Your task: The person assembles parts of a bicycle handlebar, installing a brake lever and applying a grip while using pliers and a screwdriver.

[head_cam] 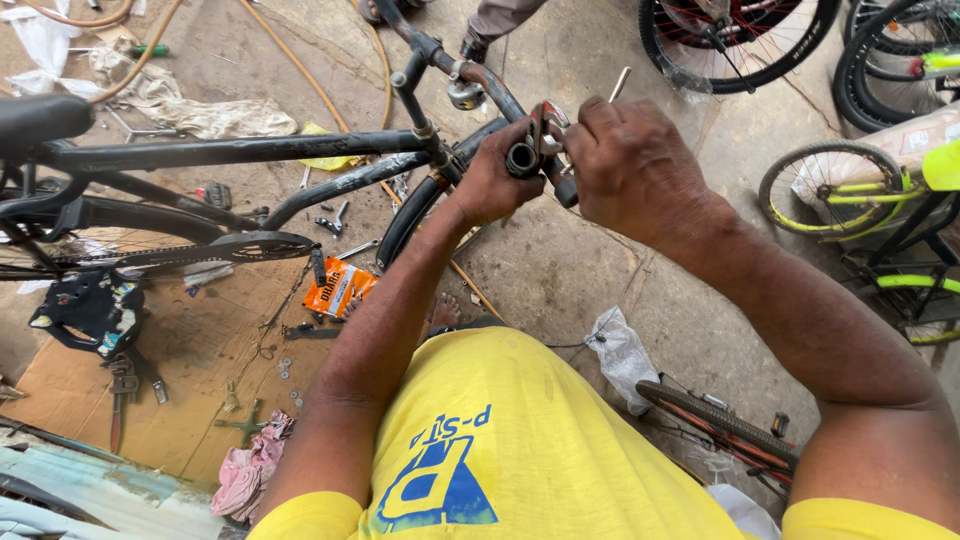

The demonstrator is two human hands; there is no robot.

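Observation:
A black bicycle [240,152] stands in front of me with its handlebar [478,82] curving toward my hands. My left hand [492,178] grips the near end of the handlebar around its black grip. My right hand [632,165] is closed over a metal tool [620,84], pressed against a brake lever clamp [548,125] on the bar end. A small bell [465,94] is mounted further up the bar. The clamp is partly hidden by my fingers.
Cardboard [190,360] on the floor holds pliers [122,395], small parts and an orange packet [338,288]. A pink rag [252,470] lies near my left elbow. A yellow-green child's bicycle [870,195] stands at right, other wheels [735,40] beyond. Another person's feet [478,40] are at the top.

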